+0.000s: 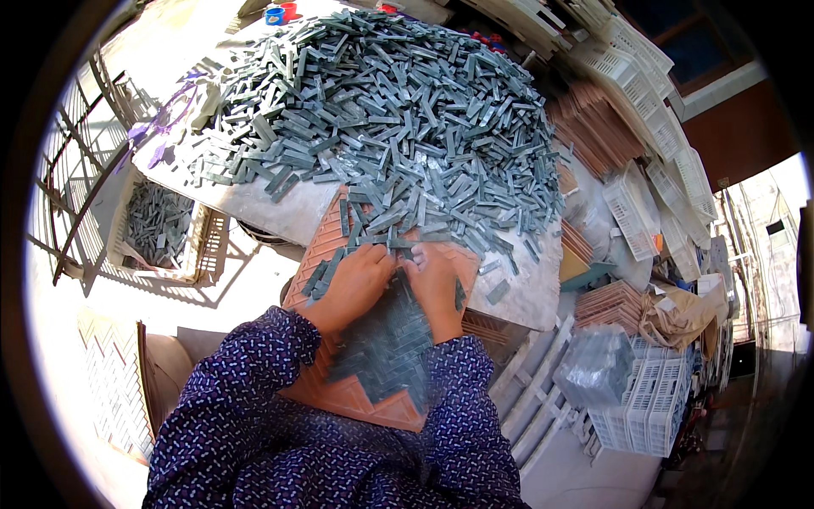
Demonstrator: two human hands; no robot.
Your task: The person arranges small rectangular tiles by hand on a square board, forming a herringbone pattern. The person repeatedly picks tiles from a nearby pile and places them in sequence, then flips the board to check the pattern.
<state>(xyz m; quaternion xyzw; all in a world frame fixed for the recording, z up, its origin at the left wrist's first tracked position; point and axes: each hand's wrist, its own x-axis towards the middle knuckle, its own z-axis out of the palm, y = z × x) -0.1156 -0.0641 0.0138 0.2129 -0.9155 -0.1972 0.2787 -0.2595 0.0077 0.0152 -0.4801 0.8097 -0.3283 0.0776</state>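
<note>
Item: herringbone mosaic work, seen from the head camera. We are looking down at an orange-brown grooved mould tray [339,392] that is leaning from the person's lap up against the edge of a pale stone worktable [271,212]. Grey-blue rectangular mosaic tile strips [386,343] are sitting in the tray's lower middle in a zigzag pattern, while the upper grooves are holding only a few scattered strips. We are seeing the left hand [354,284] lying palm-down on the tray, fingers spread flat and pressing on the laid strips, clasping nothing. The right hand [437,284] is resting just beside it, fingers curled close together at the top edge of the laid pattern; we cannot tell whether a strip is pinched under them. Both forearms are wearing dark blue patterned sleeves [246,399]. A large heap of loose grey strips [398,110] is covering the worktable just above the tray, its nearest pieces spilling onto the tray's top. A white plastic crate [161,225] holding more strips is standing at the left, below the table. Stacked white crates [644,399] and piles of spare orange trays [593,127] are crowding the right side.
</note>
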